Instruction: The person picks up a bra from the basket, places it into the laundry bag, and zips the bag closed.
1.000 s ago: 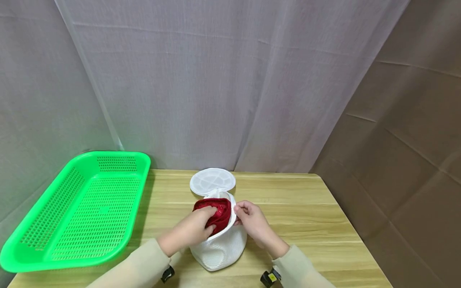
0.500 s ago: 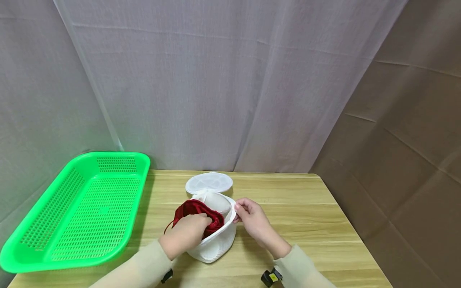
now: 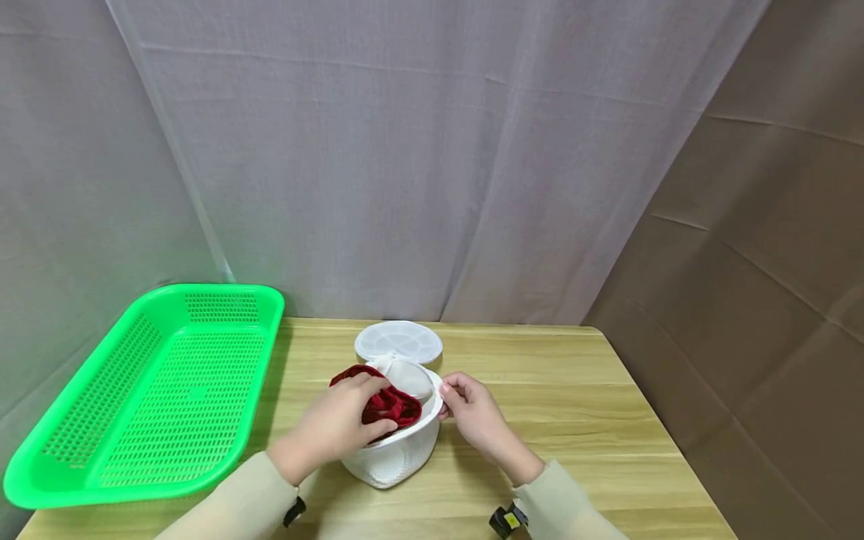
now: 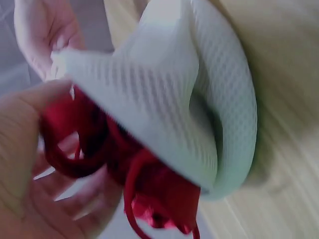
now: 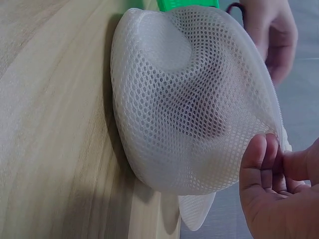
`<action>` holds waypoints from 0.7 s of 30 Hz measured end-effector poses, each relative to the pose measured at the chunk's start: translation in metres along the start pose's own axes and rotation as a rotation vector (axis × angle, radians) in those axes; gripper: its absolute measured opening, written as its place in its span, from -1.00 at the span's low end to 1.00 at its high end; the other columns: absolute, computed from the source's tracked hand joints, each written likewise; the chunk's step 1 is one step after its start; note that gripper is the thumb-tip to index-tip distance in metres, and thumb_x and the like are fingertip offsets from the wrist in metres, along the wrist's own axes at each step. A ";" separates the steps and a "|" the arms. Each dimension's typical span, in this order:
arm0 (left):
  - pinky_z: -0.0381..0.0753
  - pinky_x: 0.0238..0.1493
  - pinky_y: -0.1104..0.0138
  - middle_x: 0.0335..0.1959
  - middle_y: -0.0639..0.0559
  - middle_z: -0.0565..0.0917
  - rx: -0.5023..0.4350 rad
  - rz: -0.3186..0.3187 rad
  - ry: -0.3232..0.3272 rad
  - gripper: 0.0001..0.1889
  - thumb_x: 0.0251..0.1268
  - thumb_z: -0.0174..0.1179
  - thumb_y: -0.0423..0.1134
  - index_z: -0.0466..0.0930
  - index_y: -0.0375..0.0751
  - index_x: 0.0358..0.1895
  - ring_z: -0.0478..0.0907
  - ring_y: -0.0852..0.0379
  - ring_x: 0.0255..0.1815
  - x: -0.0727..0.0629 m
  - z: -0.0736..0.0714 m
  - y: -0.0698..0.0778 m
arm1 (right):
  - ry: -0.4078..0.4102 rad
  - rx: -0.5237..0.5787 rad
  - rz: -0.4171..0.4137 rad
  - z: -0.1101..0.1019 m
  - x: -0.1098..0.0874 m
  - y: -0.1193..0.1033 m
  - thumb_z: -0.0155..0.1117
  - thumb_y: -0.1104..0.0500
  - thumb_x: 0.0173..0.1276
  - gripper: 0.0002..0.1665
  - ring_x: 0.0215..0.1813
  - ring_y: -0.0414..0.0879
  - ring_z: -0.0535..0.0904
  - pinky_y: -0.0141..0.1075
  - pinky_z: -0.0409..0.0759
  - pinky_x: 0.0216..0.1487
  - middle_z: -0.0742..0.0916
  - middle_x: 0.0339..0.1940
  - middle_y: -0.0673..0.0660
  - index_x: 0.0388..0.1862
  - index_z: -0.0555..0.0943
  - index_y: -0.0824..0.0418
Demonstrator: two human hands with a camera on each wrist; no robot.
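Observation:
A white mesh laundry bag (image 3: 394, 461) sits on the table with its round lid (image 3: 398, 340) folded back behind it. Bunched in its mouth is a red bra (image 3: 393, 407); thin straps hang over the rim in the left wrist view. My left hand (image 3: 335, 421) lies over the bra from the left, fingers and thumb spread apart and touching the fabric. At the right side of the mouth, my right hand (image 3: 474, 414) pinches the zippered rim between thumb and fingers. The right wrist view shows a dark shape through the mesh (image 5: 184, 99).
A green plastic basket (image 3: 266, 375) with perforated walls stands on the left of the wooden table (image 3: 574, 420). Grey cloth (image 3: 324, 165) hangs behind the table, and a brown cloth panel (image 3: 763, 300) borders its right side.
The bag tilted left and shifted slightly. The bra first spread out over the left rim, then was gathered closer to the mouth. My left fingers have spread; my right hand kept its pinch.

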State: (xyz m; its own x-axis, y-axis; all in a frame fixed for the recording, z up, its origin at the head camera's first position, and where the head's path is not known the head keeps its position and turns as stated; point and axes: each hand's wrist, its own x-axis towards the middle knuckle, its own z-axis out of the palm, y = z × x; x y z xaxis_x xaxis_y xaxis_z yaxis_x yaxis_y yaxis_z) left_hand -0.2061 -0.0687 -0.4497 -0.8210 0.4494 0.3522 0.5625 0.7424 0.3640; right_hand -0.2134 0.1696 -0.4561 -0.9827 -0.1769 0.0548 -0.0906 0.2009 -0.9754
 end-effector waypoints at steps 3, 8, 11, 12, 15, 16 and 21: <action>0.53 0.01 0.09 0.00 -0.01 0.61 -0.082 -0.045 0.113 -0.42 0.08 0.39 0.08 0.55 -0.16 0.11 0.56 0.03 0.01 0.004 -0.006 -0.009 | -0.009 -0.009 -0.003 0.001 -0.005 -0.011 -0.03 0.40 0.49 -0.82 -0.32 0.00 0.56 0.04 0.61 -0.17 0.63 -0.36 0.28 -0.13 0.51 0.51; 0.52 0.03 0.06 0.05 -0.11 0.59 -0.273 -0.254 0.186 -0.44 0.18 0.33 0.03 0.52 -0.24 0.16 0.55 -0.10 0.04 0.008 -0.010 -0.029 | -0.009 -0.019 0.002 0.002 -0.012 -0.024 -0.02 0.40 0.48 -0.82 -0.32 -0.01 0.57 0.01 0.61 -0.17 0.63 -0.35 0.30 -0.13 0.50 0.52; 0.53 0.01 0.05 0.07 -0.19 0.58 -0.433 -0.403 0.200 -0.49 0.26 0.28 -0.05 0.50 -0.28 0.18 0.54 -0.17 0.03 0.009 -0.009 -0.040 | -0.006 -0.019 0.001 0.002 -0.013 -0.025 -0.02 0.39 0.48 -0.82 -0.32 -0.02 0.57 -0.02 0.62 -0.18 0.63 -0.35 0.30 -0.12 0.50 0.52; 0.52 0.02 0.04 0.08 -0.21 0.58 -0.472 -0.442 0.205 -0.50 0.29 0.26 -0.07 0.50 -0.30 0.18 0.54 -0.19 0.04 0.009 -0.008 -0.042 | -0.006 -0.018 -0.001 0.002 -0.014 -0.025 -0.02 0.39 0.49 -0.82 -0.33 -0.02 0.57 -0.02 0.62 -0.18 0.63 -0.36 0.29 -0.12 0.50 0.52; 0.50 0.06 0.01 0.08 -0.30 0.57 -0.506 -0.506 0.191 -0.55 0.38 0.16 -0.15 0.47 -0.38 0.20 0.53 -0.23 0.05 0.008 -0.004 -0.050 | -0.005 -0.014 -0.003 0.002 -0.014 -0.025 -0.02 0.39 0.49 -0.82 -0.33 -0.03 0.56 0.04 0.60 -0.16 0.63 -0.35 0.29 -0.12 0.50 0.51; 0.49 0.07 0.01 0.08 -0.32 0.57 -0.498 -0.520 0.177 -0.56 0.41 0.11 -0.16 0.46 -0.40 0.21 0.54 -0.23 0.06 0.007 -0.002 -0.052 | -0.006 -0.013 -0.003 0.002 -0.014 -0.025 -0.02 0.39 0.49 -0.82 -0.33 -0.03 0.56 0.08 0.59 -0.15 0.63 -0.36 0.29 -0.12 0.50 0.52; 0.46 0.09 -0.02 0.03 -0.35 0.59 -0.474 -0.574 0.062 -0.57 0.49 -0.07 -0.23 0.38 -0.46 0.26 0.54 -0.23 0.06 0.003 0.007 -0.059 | -0.012 -0.009 -0.006 0.002 -0.013 -0.023 -0.02 0.39 0.49 -0.81 -0.33 -0.03 0.57 0.05 0.61 -0.16 0.63 -0.35 0.28 -0.11 0.50 0.53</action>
State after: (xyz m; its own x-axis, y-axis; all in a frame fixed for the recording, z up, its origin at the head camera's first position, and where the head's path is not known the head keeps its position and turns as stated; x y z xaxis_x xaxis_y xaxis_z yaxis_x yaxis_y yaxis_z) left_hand -0.2427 -0.1077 -0.4757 -0.9992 0.0166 0.0375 0.0405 0.5521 0.8328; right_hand -0.1982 0.1651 -0.4350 -0.9801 -0.1901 0.0575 -0.0976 0.2090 -0.9730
